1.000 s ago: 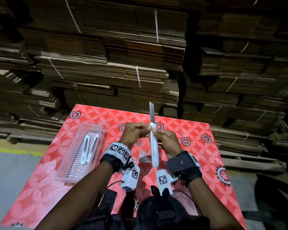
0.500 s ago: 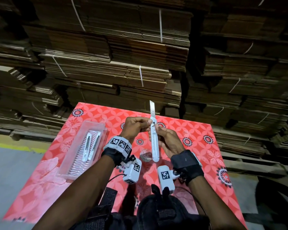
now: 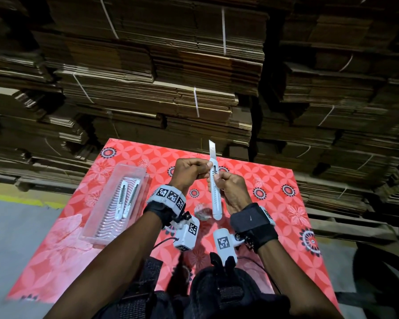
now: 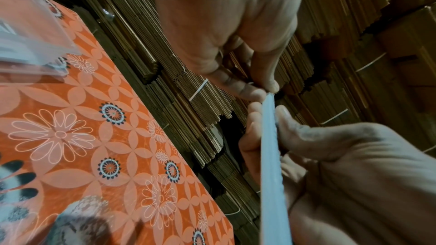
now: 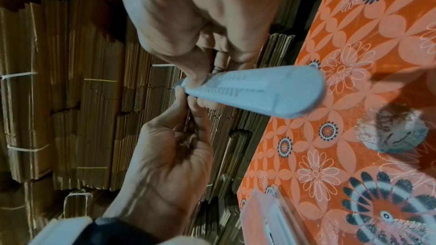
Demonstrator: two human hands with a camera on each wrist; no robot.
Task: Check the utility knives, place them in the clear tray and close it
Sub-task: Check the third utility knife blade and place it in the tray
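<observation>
A white utility knife [image 3: 215,192] stands upright above the red table, its blade [image 3: 212,149] sticking out of the top. My right hand [image 3: 219,178] grips the handle's upper half, thumb on the front. My left hand [image 3: 205,165] pinches the handle's top end just below the blade. The left wrist view shows the knife [image 4: 271,156] edge-on between both hands. In the right wrist view the handle [image 5: 254,90] points back at the camera. The clear tray [image 3: 97,226] lies open at the left of the table, with two white knives [image 3: 126,199] side by side in it.
The table carries a red flowered cloth [image 3: 274,199]. A small crumpled greyish wad [image 3: 203,212] lies on it under my hands. Tall stacks of tied flat cardboard [image 3: 171,88] stand right behind the table's far edge. Grey floor [image 3: 21,226] is at the left.
The blade sticks out less than a second ago. Both hands hold the knife in about the same place.
</observation>
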